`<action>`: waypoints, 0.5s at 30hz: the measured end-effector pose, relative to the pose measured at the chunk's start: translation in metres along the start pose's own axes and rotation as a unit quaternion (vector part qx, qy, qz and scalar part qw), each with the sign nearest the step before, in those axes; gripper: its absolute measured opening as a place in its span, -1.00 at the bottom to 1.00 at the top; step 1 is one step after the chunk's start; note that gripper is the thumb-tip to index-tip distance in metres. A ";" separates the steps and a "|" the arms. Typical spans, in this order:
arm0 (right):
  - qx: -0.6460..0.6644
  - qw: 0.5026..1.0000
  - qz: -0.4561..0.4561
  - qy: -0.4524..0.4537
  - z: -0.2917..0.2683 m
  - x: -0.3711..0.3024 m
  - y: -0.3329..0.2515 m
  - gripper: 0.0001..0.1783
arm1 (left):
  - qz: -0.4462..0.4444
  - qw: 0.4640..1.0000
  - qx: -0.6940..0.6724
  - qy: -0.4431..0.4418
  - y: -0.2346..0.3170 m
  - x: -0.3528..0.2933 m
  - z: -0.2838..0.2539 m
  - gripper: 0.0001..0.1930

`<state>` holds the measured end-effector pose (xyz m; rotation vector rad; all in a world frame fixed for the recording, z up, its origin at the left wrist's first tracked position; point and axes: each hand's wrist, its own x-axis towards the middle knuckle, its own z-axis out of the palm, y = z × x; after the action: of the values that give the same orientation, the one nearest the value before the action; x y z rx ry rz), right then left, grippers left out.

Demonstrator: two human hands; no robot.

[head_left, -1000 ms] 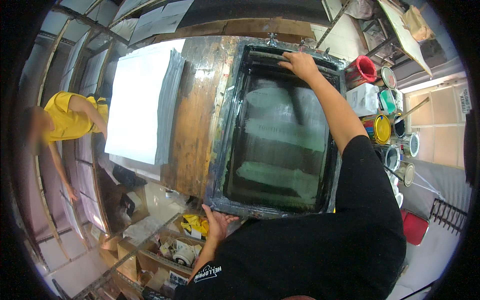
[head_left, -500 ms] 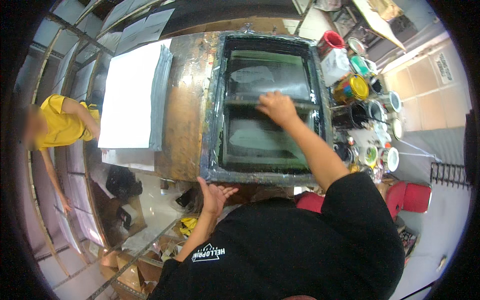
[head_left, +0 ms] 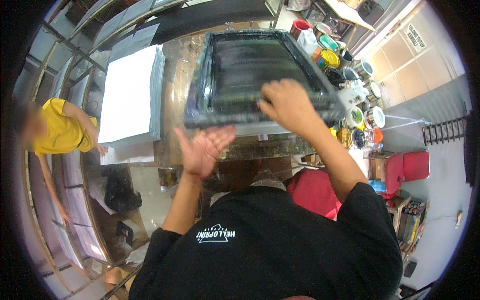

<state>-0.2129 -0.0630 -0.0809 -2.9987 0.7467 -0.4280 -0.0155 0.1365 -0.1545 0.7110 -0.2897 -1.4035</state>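
A dark screen-printing frame (head_left: 197,107) is tilted up, its near edge raised off the wooden table (head_left: 172,95). My left hand (head_left: 202,152) is open, palm up and fingers spread, with its fingertips at the frame's near left edge. Over the near part of the mesh, my right hand (head_left: 290,105) is closed on a dark squeegee (head_left: 240,103), which is blurred and partly hidden by the hand. A strip of pale sheet (head_left: 250,129) shows beneath the raised edge.
A thick stack of white paper (head_left: 127,95) lies left of the frame. Several cans and tubs of ink, including a yellow can (head_left: 329,58), crowd the right side. A person in a yellow shirt (head_left: 65,125) stands at the left beside racks. A red chair (head_left: 315,192) is near my right arm.
The frame's near edge has risen from the table. My right hand and the squeegee have come to the near end of the mesh. My left hand has moved up to the frame's edge.
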 end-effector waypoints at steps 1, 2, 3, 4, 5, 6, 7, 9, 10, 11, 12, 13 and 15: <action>-0.031 0.998 0.013 0.058 -0.012 0.015 -0.006 -0.60 | 0.032 0.998 0.003 -0.046 0.019 0.004 0.014 0.31; -0.064 0.991 0.028 0.115 -0.023 0.029 -0.008 -0.60 | 0.062 0.994 0.006 -0.093 0.037 0.011 0.030 0.32; -0.085 0.984 0.027 0.152 -0.033 0.047 -0.002 -0.59 | 0.072 0.992 -0.014 -0.103 0.050 0.020 0.043 0.30; -0.107 0.976 0.029 0.189 -0.043 0.063 0.009 -0.58 | 0.080 0.990 -0.034 -0.113 0.063 0.030 0.059 0.28; -0.101 0.972 0.018 0.213 -0.050 0.078 0.017 -0.57 | 0.094 0.987 -0.052 -0.119 0.069 0.037 0.064 0.26; -0.097 0.967 0.010 0.236 -0.058 0.089 0.025 -0.56 | 0.140 0.977 0.116 -0.107 0.067 0.045 0.063 0.20; -0.098 0.969 0.014 0.227 -0.063 0.097 0.028 -0.53 | 0.185 0.938 0.278 -0.090 0.057 0.056 0.051 0.14; -0.094 0.969 0.008 0.228 -0.075 0.101 0.021 -0.54 | 0.212 0.774 0.596 -0.011 0.010 0.076 0.003 0.03; -0.086 0.969 0.002 0.231 -0.078 0.105 0.020 -0.53 | 0.191 0.643 0.740 0.056 -0.026 0.075 -0.031 -0.01; -0.084 0.967 0.003 0.242 -0.073 0.104 0.026 -0.49 | 0.143 0.551 0.819 0.070 -0.063 0.059 -0.046 0.04; -0.079 0.971 0.006 0.226 -0.078 0.109 0.027 -0.49 | 0.100 0.445 0.886 0.083 -0.091 0.049 -0.054 0.09; -0.072 0.975 0.010 0.210 -0.091 0.114 0.026 -0.48 | 0.085 0.448 0.886 0.082 -0.108 0.049 -0.060 0.12; -0.073 0.972 0.004 0.222 -0.099 0.127 0.037 -0.45 | 0.054 0.458 0.884 0.077 -0.134 0.050 -0.065 0.16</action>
<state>-0.1483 -0.1498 0.0437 -3.0623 0.8428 -1.1140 -0.0749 0.1066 -0.2963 2.3996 -1.7315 -0.3330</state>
